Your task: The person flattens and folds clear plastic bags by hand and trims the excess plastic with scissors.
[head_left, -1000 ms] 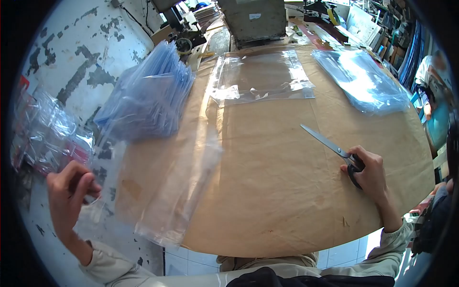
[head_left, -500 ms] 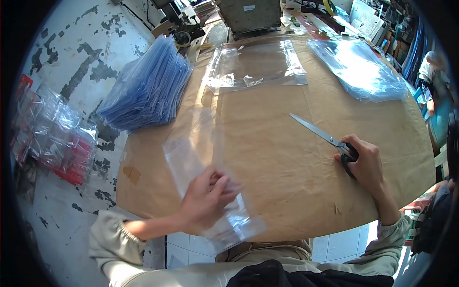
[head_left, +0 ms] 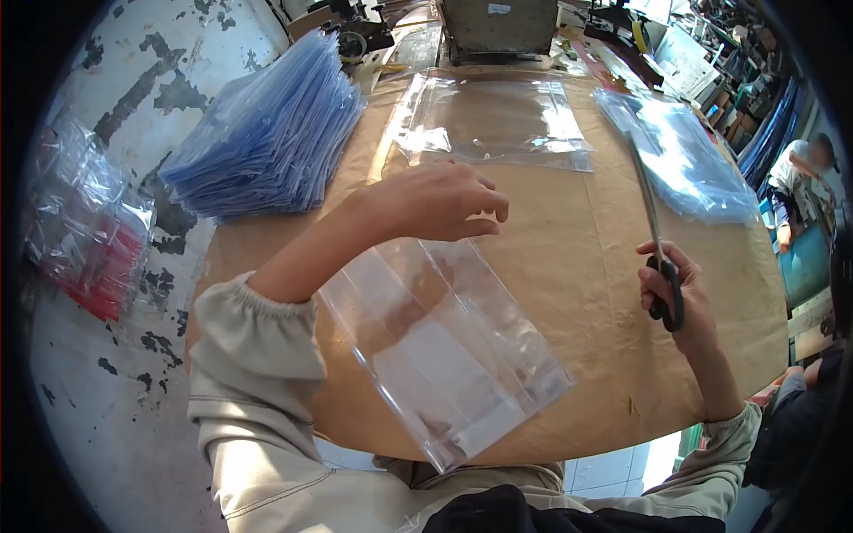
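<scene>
My left hand (head_left: 444, 202) hovers over the middle of the table, fingers apart and curved, with nothing in them. Below it a clear plastic bag (head_left: 453, 355) lies slanted across the table's near part. At the right, my right hand (head_left: 680, 289) grips black-handled scissors (head_left: 649, 195), whose blades point away from me and look closed. Another clear plastic bag (head_left: 498, 115) lies flat beyond my left hand. A thick pile of bluish plastic sleeves (head_left: 267, 133) is at the far left, and a shiny stack of clear plastic (head_left: 680, 155) lies at the far right.
The brown-covered table (head_left: 613, 355) has a curved near edge. A metal box (head_left: 499, 31) stands at its far side. Clear and red plastic packs (head_left: 98, 231) lie at the left. Another person (head_left: 795, 178) is at the far right, beyond the table.
My left hand has brought the bag from the left onto the table, let it go and moved forward. The scissors in my right hand have swung from pointing left to pointing away.
</scene>
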`<state>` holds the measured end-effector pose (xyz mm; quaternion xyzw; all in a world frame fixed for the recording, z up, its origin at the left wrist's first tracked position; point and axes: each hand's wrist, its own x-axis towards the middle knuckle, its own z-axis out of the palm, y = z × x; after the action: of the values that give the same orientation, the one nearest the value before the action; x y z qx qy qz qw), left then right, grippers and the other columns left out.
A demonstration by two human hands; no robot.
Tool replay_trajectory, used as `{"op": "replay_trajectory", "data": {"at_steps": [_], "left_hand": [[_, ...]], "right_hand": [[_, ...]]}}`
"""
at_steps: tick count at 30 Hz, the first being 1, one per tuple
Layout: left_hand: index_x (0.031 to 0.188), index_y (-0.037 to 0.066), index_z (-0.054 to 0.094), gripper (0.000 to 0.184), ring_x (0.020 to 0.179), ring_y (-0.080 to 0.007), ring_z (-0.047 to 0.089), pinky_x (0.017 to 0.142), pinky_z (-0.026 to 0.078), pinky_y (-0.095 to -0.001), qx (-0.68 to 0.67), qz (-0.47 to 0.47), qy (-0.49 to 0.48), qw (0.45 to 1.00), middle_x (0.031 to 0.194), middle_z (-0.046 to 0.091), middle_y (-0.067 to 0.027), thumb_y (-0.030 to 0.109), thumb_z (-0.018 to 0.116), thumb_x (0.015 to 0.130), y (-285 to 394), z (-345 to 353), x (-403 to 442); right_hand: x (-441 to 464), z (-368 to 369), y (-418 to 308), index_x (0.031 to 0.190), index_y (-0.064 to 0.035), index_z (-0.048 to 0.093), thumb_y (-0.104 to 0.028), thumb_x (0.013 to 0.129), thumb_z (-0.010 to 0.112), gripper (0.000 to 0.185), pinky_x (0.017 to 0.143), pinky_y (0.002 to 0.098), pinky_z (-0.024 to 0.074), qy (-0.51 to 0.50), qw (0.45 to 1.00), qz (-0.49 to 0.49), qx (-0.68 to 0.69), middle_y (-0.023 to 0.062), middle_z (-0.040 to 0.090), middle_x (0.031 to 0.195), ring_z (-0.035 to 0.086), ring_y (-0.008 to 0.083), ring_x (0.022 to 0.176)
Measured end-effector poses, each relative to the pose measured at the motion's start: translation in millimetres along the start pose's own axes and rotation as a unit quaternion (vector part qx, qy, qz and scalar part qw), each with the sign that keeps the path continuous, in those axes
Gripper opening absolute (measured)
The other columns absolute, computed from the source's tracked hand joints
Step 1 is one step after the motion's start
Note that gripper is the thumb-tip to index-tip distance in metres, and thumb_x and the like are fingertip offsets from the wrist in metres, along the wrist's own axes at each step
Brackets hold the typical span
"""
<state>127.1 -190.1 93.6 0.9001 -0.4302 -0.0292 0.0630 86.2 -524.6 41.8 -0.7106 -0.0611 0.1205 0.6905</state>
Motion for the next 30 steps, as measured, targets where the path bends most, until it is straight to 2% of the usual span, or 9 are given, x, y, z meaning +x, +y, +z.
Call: {"op": "replay_trajectory", "data": {"at_steps": [4,7,10,13,19,22,25,27,30], "left_hand": [[0.097,0.007,0.064,0.021,0.070,-0.0236,0.064,0.065,0.050,-0.0355,-0.097,-0.076,-0.016,0.992,0.075,0.063,-0.0082,0.023,0.067,0.083,-10.4,19.6,-2.3],[0.087,0.006,0.064,0.018,0.058,-0.0212,0.058,0.057,0.045,-0.0334,-0.122,-0.041,0.030,0.991,0.063,0.057,-0.0047,0.024,0.068,0.083,-12.7,20.7,-13.9],[0.071,0.006,0.059,0.023,0.047,-0.0175,0.046,0.048,0.035,-0.0316,-0.106,0.053,0.154,0.981,0.053,0.048,-0.0001,0.024,0.068,0.083,-0.2,17.0,-32.0],[0.056,0.010,0.046,0.041,0.044,-0.0140,0.044,0.045,0.026,-0.0260,0.076,0.047,0.376,0.922,0.050,0.044,0.0012,0.031,0.065,0.085,18.0,40.1,-51.4],[0.052,0.016,0.034,0.048,0.041,-0.0088,0.032,0.045,0.019,-0.0224,0.200,0.129,0.485,0.841,0.050,0.033,0.0045,0.033,0.058,0.091,27.7,54.8,-72.2],[0.052,0.017,0.033,0.049,0.041,-0.0090,0.033,0.044,0.019,-0.0224,0.218,0.142,0.476,0.840,0.050,0.033,0.0043,0.033,0.059,0.090,36.6,49.2,-72.0],[0.056,0.014,0.038,0.045,0.041,-0.0137,0.042,0.042,0.026,-0.0275,0.217,0.075,0.406,0.885,0.048,0.039,0.0011,0.034,0.061,0.089,41.2,34.9,-74.5],[0.066,0.010,0.044,0.037,0.043,-0.0201,0.048,0.044,0.033,-0.0332,0.049,-0.070,0.280,0.956,0.049,0.044,-0.0036,0.033,0.062,0.087,38.9,29.5,-73.4],[0.082,0.006,0.051,0.031,0.046,-0.0233,0.055,0.047,0.040,-0.0325,-0.135,-0.232,0.170,0.948,0.050,0.051,-0.0050,0.033,0.065,0.085,29.7,26.5,-72.0]], "right_hand": [[3.1,31.4,-16.6,0.109,-0.0046,0.053,-0.016,0.087,0.066,0.027,0.051,0.0193,0.0432,-0.032,0.999,0.025,0.017,0.0018,0.057,0.072,0.056,0.0064,0.059],[6.9,55.3,-21.4,0.114,-0.0053,0.048,-0.020,0.090,0.062,0.031,0.053,0.0207,0.0443,-0.091,0.994,0.029,0.049,0.0026,0.059,0.075,0.058,0.0077,0.063],[12.7,81.6,-27.0,0.116,-0.0045,0.046,-0.020,0.091,0.061,0.033,0.057,0.0218,0.0459,-0.156,0.984,0.037,0.077,0.0028,0.059,0.077,0.060,0.0098,0.068],[14.3,95.2,-26.2,0.116,-0.0048,0.046,-0.020,0.092,0.061,0.032,0.060,0.0221,0.0473,-0.171,0.982,0.058,0.061,0.0035,0.061,0.079,0.063,0.0110,0.073],[20.7,122.0,-22.1,0.112,-0.0048,0.047,-0.007,0.078,0.075,0.044,0.068,0.0231,0.0492,-0.217,0.972,0.092,-0.007,0.0066,0.065,0.082,0.063,0.0106,0.081],[18.3,140.7,-16.4,0.110,-0.0047,0.047,-0.001,0.077,0.074,0.043,0.068,0.0238,0.0488,-0.259,0.963,0.070,-0.021,0.0059,0.065,0.082,0.060,0.0095,0.079],[27.8,142.5,-12.5,0.111,-0.0042,0.047,0.001,0.077,0.071,0.042,0.064,0.0230,0.0478,-0.240,0.969,0.045,0.027,0.0055,0.064,0.083,0.059,0.0081,0.077],[36.8,139.3,-15.1,0.112,-0.0054,0.047,0.001,0.078,0.069,0.041,0.058,0.0207,0.0442,-0.186,0.981,0.047,0.035,0.0050,0.064,0.082,0.058,0.0066,0.072],[42.0,138.1,-16.6,0.110,-0.0061,0.048,0.000,0.078,0.069,0.040,0.054,0.0188,0.0415,-0.125,0.988,0.046,0.077,0.0043,0.063,0.081,0.057,0.0057,0.069]]}}
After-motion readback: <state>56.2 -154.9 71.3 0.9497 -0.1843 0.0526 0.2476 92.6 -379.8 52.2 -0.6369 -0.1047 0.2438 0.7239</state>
